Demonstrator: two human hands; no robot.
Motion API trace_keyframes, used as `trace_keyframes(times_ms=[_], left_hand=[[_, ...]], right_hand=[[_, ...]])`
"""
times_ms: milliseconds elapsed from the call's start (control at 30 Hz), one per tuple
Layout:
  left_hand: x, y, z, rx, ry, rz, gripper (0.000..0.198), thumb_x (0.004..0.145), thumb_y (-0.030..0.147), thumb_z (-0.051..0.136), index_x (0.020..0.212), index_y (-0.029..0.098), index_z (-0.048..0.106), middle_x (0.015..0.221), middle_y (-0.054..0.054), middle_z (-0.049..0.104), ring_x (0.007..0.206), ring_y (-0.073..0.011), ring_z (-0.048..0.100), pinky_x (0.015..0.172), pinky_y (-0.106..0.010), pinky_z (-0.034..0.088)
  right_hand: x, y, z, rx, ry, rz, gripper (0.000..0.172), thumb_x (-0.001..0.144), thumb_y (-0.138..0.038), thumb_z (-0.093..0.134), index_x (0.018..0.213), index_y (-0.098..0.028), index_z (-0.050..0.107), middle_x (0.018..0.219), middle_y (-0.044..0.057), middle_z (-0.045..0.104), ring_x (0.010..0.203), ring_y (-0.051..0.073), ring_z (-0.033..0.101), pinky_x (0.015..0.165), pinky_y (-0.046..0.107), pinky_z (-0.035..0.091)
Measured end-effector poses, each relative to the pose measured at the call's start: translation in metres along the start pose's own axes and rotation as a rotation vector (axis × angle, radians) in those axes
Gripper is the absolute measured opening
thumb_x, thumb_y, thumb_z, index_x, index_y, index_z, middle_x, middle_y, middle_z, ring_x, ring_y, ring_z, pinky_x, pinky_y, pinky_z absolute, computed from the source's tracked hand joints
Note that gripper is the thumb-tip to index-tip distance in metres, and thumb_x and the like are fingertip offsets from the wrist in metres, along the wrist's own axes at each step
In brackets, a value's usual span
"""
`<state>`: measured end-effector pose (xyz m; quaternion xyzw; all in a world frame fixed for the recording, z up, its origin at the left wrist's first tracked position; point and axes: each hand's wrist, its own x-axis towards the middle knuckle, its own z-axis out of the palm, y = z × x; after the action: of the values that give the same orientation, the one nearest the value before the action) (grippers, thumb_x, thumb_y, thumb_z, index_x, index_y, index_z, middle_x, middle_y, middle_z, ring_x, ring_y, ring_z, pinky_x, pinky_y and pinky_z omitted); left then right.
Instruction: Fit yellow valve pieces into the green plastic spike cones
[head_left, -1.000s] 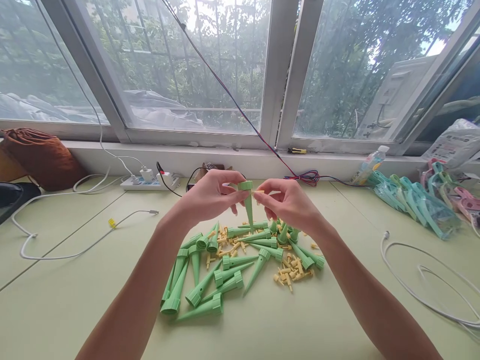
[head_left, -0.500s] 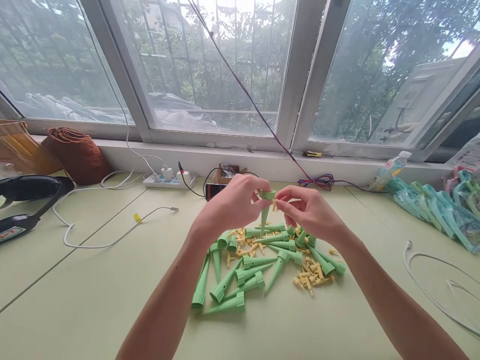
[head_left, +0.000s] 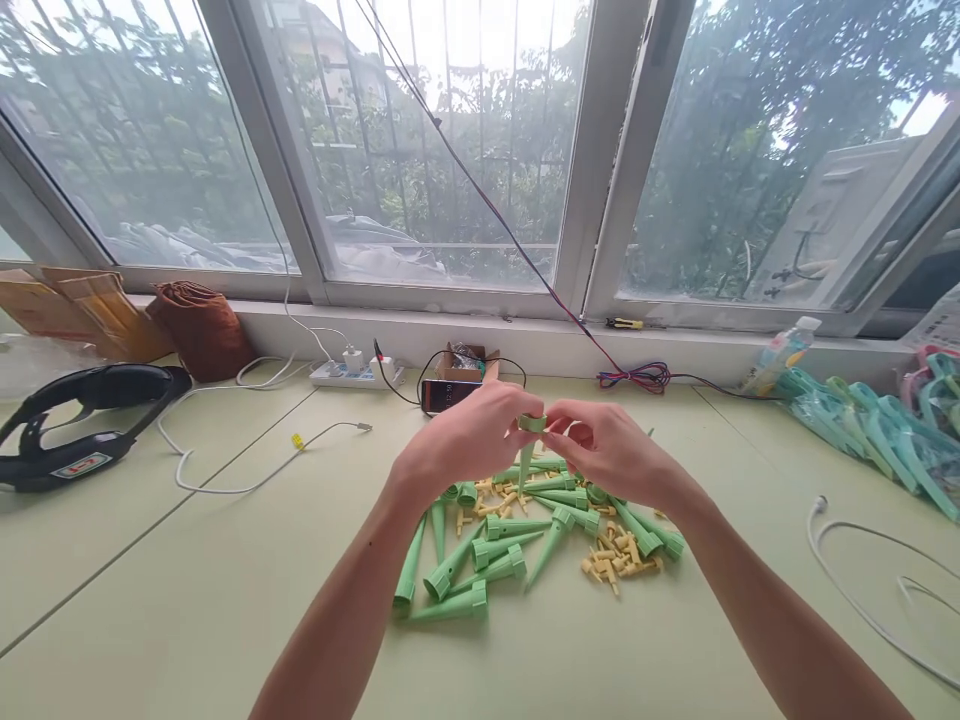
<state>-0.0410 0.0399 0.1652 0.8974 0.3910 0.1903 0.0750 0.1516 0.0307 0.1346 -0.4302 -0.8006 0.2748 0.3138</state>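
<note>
My left hand [head_left: 480, 432] pinches a green plant watering spike [head_left: 527, 460] near its wide collar, with the tapered tip pointing down over the pile. My right hand [head_left: 611, 446] is closed too, its thumb and forefinger pressed against the side of that collar. The small yellow valve between those fingers is mostly hidden now. Below both hands lie several loose green spikes [head_left: 499, 567], pointing various ways. Small yellow valves [head_left: 622, 556] form a heap at the right of the pile, and more are scattered among the spikes.
A phone [head_left: 446, 396] leans against a small cardboard box [head_left: 491, 366] behind the hands. Further left are a power strip [head_left: 356, 376], a white cable [head_left: 217, 490] and a black headset [head_left: 90, 430]. Bagged teal items [head_left: 862, 425] and a bottle [head_left: 787, 350] stand right.
My right hand has moved in against the spike's collar, bringing the yellow valve to its side. Both hands sit slightly lower in view, and the camera has tilted and turned a little.
</note>
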Motion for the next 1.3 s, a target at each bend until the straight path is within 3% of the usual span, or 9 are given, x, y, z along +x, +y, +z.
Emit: trace_keyframes(times_ms=[333, 600, 933, 1100, 1200, 1300], left_hand=[[-0.007, 0.021, -0.007, 0.017, -0.021, 0.078, 0.013, 0.092, 0.019, 0.055, 0.088, 0.019, 0.068, 0.08, -0.003, 0.066, 0.074, -0.0178, 0.061, 0.072, -0.028, 0.048], [-0.014, 0.014, -0.003, 0.016, -0.008, 0.008, 0.017, 0.096, 0.028, 0.052, 0.099, 0.023, 0.068, 0.094, -0.004, 0.066, 0.086, -0.0189, 0.064, 0.073, -0.027, 0.05], [-0.018, 0.014, 0.002, 0.031, 0.037, 0.044, 0.011, 0.092, 0.02, 0.057, 0.094, 0.023, 0.067, 0.091, -0.002, 0.067, 0.086, -0.0189, 0.064, 0.074, -0.025, 0.05], [-0.011, 0.017, 0.0, 0.022, 0.077, 0.096, 0.009, 0.092, 0.021, 0.056, 0.087, 0.02, 0.064, 0.082, -0.001, 0.063, 0.077, -0.0166, 0.063, 0.07, -0.024, 0.05], [-0.005, 0.015, -0.001, -0.05, 0.133, 0.089, 0.012, 0.091, 0.026, 0.058, 0.085, 0.018, 0.064, 0.082, -0.002, 0.061, 0.068, -0.0131, 0.061, 0.067, -0.023, 0.051], [0.0, 0.007, 0.005, -0.175, 0.184, 0.098, 0.018, 0.091, 0.032, 0.058, 0.084, 0.017, 0.066, 0.081, -0.002, 0.062, 0.07, -0.0138, 0.061, 0.065, -0.023, 0.052]], right_hand=[[-0.014, -0.011, -0.019, -0.102, -0.009, -0.078, 0.011, 0.091, -0.024, 0.056, 0.087, -0.021, 0.065, 0.073, 0.0, 0.065, 0.062, 0.014, 0.057, 0.06, 0.026, 0.041], [-0.014, -0.01, -0.017, -0.142, -0.018, -0.095, 0.011, 0.091, -0.023, 0.055, 0.091, -0.021, 0.065, 0.079, 0.001, 0.066, 0.076, 0.016, 0.058, 0.066, 0.025, 0.041], [-0.013, -0.011, -0.013, -0.148, -0.028, -0.087, 0.006, 0.089, -0.017, 0.058, 0.085, -0.019, 0.063, 0.067, -0.004, 0.059, 0.06, 0.012, 0.053, 0.063, 0.023, 0.038], [-0.014, -0.016, -0.019, -0.166, 0.027, -0.097, 0.009, 0.088, -0.013, 0.059, 0.083, -0.018, 0.065, 0.059, -0.005, 0.056, 0.058, 0.012, 0.053, 0.063, 0.023, 0.038], [-0.015, -0.015, -0.021, -0.17, 0.125, -0.135, 0.009, 0.089, -0.014, 0.06, 0.084, -0.018, 0.066, 0.063, -0.003, 0.061, 0.061, 0.013, 0.055, 0.068, 0.024, 0.04], [-0.015, -0.007, -0.017, -0.138, 0.18, -0.195, 0.01, 0.092, -0.017, 0.058, 0.087, -0.017, 0.067, 0.066, -0.002, 0.063, 0.059, 0.012, 0.055, 0.064, 0.024, 0.04]])
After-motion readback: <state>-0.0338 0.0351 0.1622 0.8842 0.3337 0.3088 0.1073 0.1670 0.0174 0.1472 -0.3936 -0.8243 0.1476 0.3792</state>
